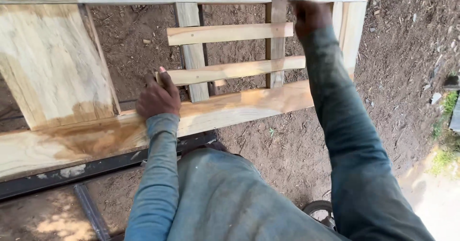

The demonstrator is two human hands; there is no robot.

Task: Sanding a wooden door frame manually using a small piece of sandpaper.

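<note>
Though loose, slat (230,70) beside left hand (158,99)

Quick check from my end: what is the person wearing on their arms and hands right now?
Both arms are covered by long, faded blue-grey sleeves of a soft, slightly dusty fabric that reach to the wrists. The left hand and right hand are bare: no gloves, and no watch or rings that I can see. The trousers are a similar washed-out blue.

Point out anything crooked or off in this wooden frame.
The lower horizontal slat slopes up toward the right, while the upper slat lies nearly level, so the two are not parallel. The left hand touches the lower slat's left end; the right hand grips near the top of the right upright slat.
</note>
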